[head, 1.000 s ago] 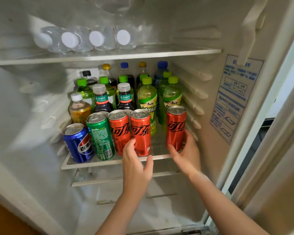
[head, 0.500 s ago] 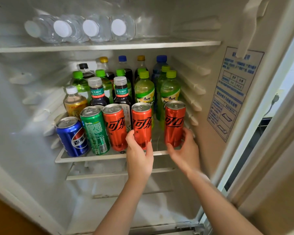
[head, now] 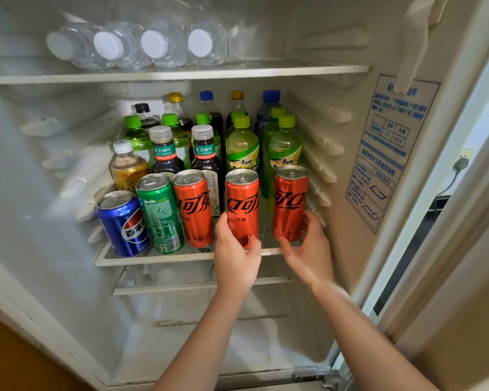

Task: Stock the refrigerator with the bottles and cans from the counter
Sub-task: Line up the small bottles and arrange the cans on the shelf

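Left fingers (head: 253, 245) and thumb curled round the lower half of the middle red can (head: 242, 206), the left hand (head: 236, 261) gripping it from the front. Right fingers (head: 312, 222) wrapped behind the right red can (head: 290, 203), thumb near its base, the right hand (head: 308, 251) holding it just beside the ribbed fridge wall (head: 321, 142). Both cans upright at the front of the middle shelf (head: 153, 256), a gap between them; resting or just lifted, hard to tell. Further left in the same front row: a third red can (head: 194, 210), close against it a green Sprite can (head: 160, 215), then a shorter, wider blue Pepsi can (head: 123, 225). Right behind the held cans, tall green-capped bottles (head: 242, 148) filling the depth of the shelf; beside those, two dark tea bottles (head: 164, 153) with grey caps and an amber bottle (head: 127, 165) with a white cap, more bottles packed at the back. Cans slim, glossy metal cylinders with silver pull-tab tops; bottles clear plastic. Shelf see-through with a white rim. On the upper shelf (head: 181, 73), four clear water bottles (head: 153, 46) lying on their sides, white caps forward. On the right wall, a blue-printed sticker (head: 390, 153).
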The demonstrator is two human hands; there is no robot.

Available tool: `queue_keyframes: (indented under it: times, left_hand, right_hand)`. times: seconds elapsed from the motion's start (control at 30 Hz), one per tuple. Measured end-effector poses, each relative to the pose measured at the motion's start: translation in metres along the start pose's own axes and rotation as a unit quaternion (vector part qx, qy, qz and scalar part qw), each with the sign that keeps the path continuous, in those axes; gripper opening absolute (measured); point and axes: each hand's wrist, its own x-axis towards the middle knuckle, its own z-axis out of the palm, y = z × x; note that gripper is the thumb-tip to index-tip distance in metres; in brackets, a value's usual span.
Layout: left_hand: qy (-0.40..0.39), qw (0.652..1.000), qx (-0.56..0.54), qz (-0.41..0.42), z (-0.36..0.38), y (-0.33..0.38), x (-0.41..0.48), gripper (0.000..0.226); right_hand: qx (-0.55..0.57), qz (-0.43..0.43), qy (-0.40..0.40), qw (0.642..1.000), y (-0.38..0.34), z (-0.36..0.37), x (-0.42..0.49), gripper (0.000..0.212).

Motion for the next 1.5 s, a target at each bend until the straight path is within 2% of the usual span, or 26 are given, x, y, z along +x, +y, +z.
queue_keyframes:
  times: [0.13, 0.37, 0.57, 0.9, 1.5]
  left_hand:
    - [-0.018, 1.0, -0.016, -0.003, -0.004, -0.003, 0.006, 0.069]
    - [0.021, 0.998, 0.056, -0.018, 0.003, 0.0, 0.01, 0.066]
    - [-0.011, 1.0, 0.02, 0.0, 0.0, -0.006, 0.007, 0.064]
    - [0.007, 1.0, 0.022, -0.006, 0.002, -0.007, 0.015, 0.062]
    - [0.013, 0.999, 0.033, 0.0, 0.003, -0.009, 0.015, 0.061]
  right_hand:
    - [-0.006, 0.005, -0.005, 1.0, -0.002, -0.001, -0.001, 0.073]
    - [-0.011, -0.003, -0.014, 1.0, -0.004, -0.004, -0.002, 0.071]
    - [-0.012, -0.005, -0.018, 1.0, -0.005, -0.005, -0.004, 0.071]
    - [-0.036, -0.01, -0.028, 0.999, -0.006, -0.005, -0.002, 0.073]
    - [-0.045, 0.005, 0.022, 0.999, -0.006, 0.007, -0.001, 0.069]
